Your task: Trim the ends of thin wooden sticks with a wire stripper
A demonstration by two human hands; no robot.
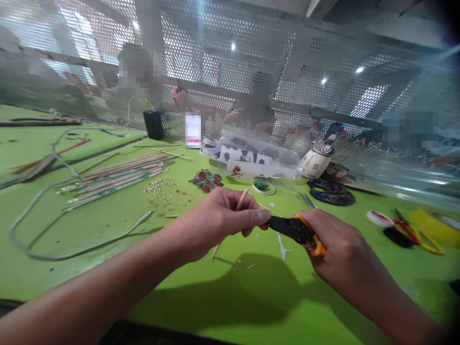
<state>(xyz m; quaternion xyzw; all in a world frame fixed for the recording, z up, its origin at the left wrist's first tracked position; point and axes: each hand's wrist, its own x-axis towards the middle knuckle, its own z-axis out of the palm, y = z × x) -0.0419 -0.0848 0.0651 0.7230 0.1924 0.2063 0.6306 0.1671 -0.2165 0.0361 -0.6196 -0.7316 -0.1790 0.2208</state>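
Note:
My left hand (212, 213) is closed around a thin wooden stick (242, 199), which slants through the fingers with its lower end below the hand. In my right hand (338, 242) are pliers (291, 229) with a black head and orange handles. Their black tip meets my left thumb and fingertips; what lies between the jaws is hidden. Small white scraps lie on the green table (201, 287) under the hands. Just beyond the left hand is a cluster of red-and-green cut-outs (207, 180).
Bundled sticks (122, 175), small beads (160, 188) and a grey cable (89, 251) lie to the left. Rolled printed sheets (247, 155), a phone (194, 129) and a white container (316, 160) stand at the back. Scissors (419, 235) and yellow tape (434, 225) lie right.

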